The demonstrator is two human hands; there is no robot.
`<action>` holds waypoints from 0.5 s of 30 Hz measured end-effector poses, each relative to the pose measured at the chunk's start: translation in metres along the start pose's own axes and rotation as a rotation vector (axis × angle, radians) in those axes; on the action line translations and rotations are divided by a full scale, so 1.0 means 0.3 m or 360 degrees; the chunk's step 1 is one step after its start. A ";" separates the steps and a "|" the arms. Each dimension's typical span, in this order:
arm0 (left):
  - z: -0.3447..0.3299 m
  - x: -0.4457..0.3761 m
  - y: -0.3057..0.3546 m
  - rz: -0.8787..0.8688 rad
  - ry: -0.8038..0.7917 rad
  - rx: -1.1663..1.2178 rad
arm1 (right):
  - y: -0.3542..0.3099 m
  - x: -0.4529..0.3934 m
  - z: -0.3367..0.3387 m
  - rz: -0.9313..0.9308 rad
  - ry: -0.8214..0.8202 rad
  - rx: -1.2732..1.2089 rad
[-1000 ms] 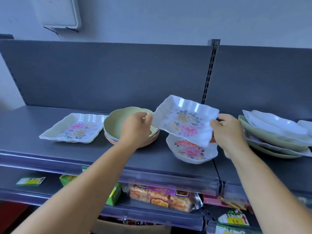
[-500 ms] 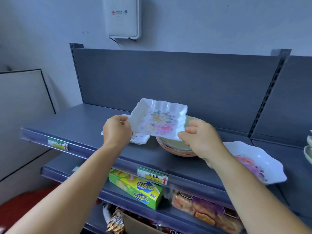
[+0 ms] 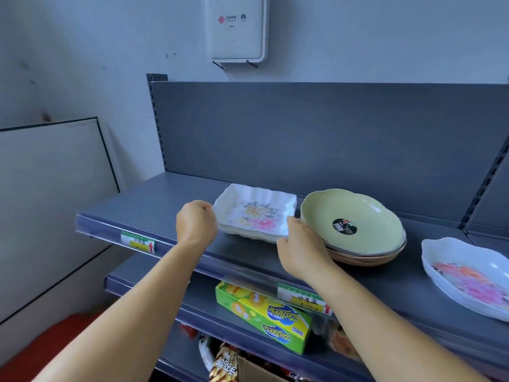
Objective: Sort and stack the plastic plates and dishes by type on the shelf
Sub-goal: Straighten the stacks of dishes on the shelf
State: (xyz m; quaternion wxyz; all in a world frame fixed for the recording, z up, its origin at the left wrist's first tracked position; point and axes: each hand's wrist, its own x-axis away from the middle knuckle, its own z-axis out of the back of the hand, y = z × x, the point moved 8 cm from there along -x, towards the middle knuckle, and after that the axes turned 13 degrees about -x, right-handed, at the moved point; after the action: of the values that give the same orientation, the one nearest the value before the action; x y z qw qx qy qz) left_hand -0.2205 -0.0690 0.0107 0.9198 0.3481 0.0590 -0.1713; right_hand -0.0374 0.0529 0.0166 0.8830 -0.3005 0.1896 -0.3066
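A white square floral dish rests on top of another square dish of the same kind, on the grey shelf. My left hand grips its left edge and my right hand holds its front right corner. Just right of it stands a stack of round dishes, green on top with a black sticker, pinkish ones below. A white scalloped floral dish lies alone at the far right of the shelf.
A grey back panel closes the shelf behind. On the lower shelf lie a green box and packaged snacks. Price tags hang on the shelf's front rail. A white wall box is mounted above.
Both hands carried the square floral dish leftward and lowered it onto the other square dish. The view swung left, so the plate stack at the right left the frame.
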 end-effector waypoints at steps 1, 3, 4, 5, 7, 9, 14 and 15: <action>-0.006 -0.007 -0.005 0.0002 -0.0012 -0.0019 | -0.005 -0.004 -0.010 0.0008 -0.0008 0.0059; -0.009 -0.023 -0.005 -0.0010 -0.0028 -0.0049 | -0.014 -0.008 -0.026 0.0017 -0.0036 0.0176; -0.013 -0.032 -0.002 -0.0030 -0.0050 -0.0078 | -0.015 -0.010 -0.034 0.0017 -0.0053 0.0230; -0.019 -0.042 0.002 -0.0058 -0.0085 -0.0120 | -0.012 -0.012 -0.045 0.0007 -0.0080 0.0274; -0.035 -0.053 0.004 -0.0125 -0.0151 -0.0210 | 0.002 -0.014 -0.072 -0.0051 -0.0146 0.0313; -0.056 -0.054 -0.005 -0.0172 -0.0177 -0.0288 | 0.016 -0.011 -0.099 -0.0090 -0.0202 0.0342; -0.065 -0.049 0.003 -0.0315 -0.0133 -0.0520 | 0.022 -0.012 -0.121 -0.0102 -0.0223 0.0396; -0.064 -0.047 0.007 -0.0340 -0.0139 -0.0572 | 0.021 -0.010 -0.120 -0.0106 -0.0228 0.0404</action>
State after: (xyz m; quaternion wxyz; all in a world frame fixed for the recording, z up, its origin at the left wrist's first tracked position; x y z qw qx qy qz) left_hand -0.2328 -0.0510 0.0009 0.9454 0.1624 0.0851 -0.2695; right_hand -0.0556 0.0439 -0.0139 0.9145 -0.2138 0.0758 -0.3351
